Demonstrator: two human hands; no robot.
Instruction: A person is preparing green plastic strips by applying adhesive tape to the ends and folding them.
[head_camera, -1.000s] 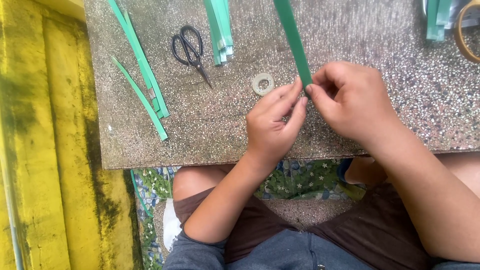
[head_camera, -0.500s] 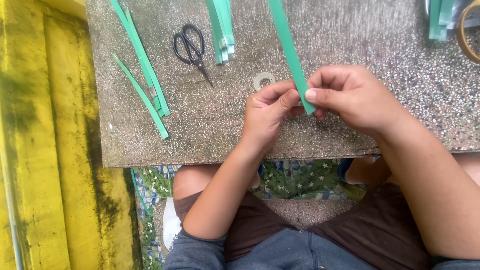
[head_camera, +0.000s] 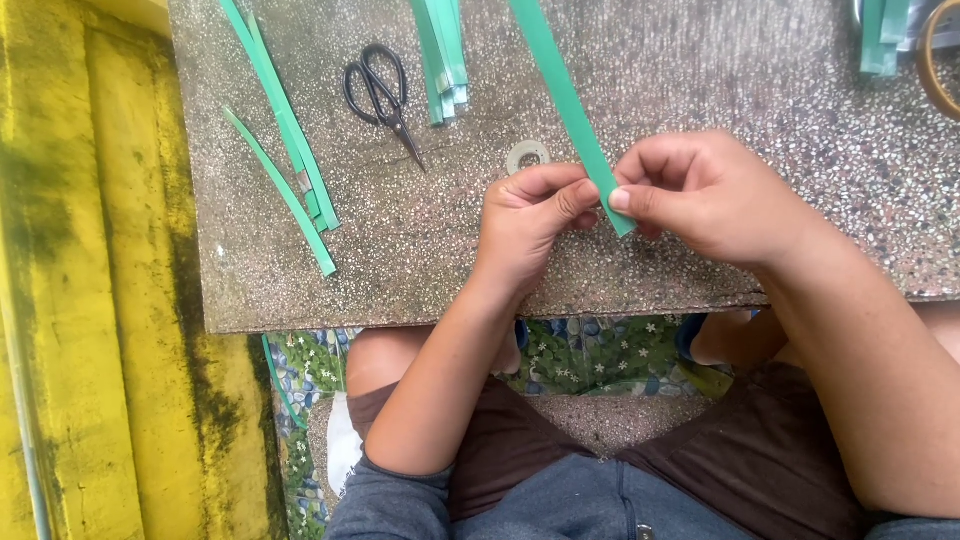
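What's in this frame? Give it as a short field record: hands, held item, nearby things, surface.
left hand: pinching near the strip's end
right hand: pinching the same strip
held item: green strip, running up and away across the slab
nearby: scissors, small ring, loose green strips
surface: speckled stone slab

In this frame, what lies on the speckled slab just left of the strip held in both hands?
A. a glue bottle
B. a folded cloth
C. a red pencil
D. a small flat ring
D: a small flat ring lies on the slab beside the green strip pinched between the left hand and right hand.
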